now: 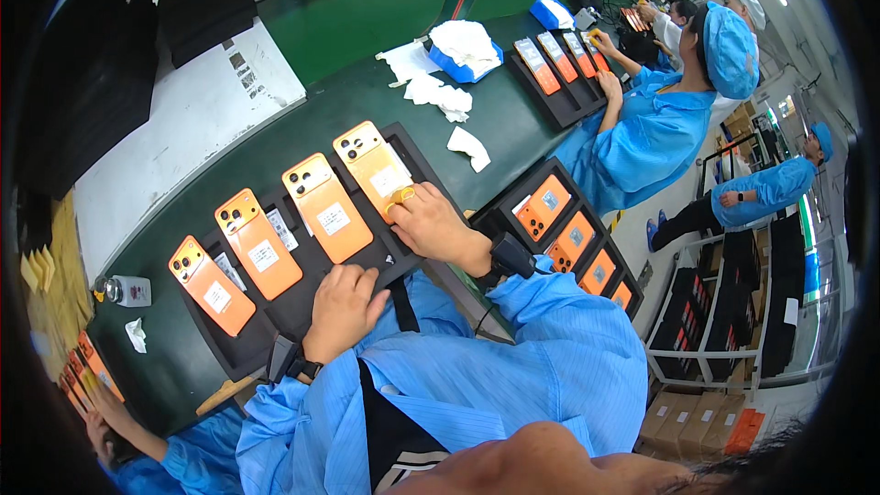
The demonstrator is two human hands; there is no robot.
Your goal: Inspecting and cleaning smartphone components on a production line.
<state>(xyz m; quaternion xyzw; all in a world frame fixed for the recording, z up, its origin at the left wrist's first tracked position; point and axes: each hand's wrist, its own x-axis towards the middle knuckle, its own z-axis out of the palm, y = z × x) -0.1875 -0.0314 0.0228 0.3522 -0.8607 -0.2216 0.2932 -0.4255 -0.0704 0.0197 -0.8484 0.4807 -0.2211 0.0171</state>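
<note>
Head view: orange phone (374,172), far right corner of black tray (286,313); right hand (433,225) touching it, grip unclear; left hand (344,310) loosely apart, near edge; hazard: uneven fingertip pressure could cause slipping

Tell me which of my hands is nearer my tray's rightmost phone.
Right: your right hand is at that phone, near its lower end; your left hand is farther left, by the tray.

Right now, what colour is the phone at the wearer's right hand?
The phone is orange, best seen in the head view.
</note>
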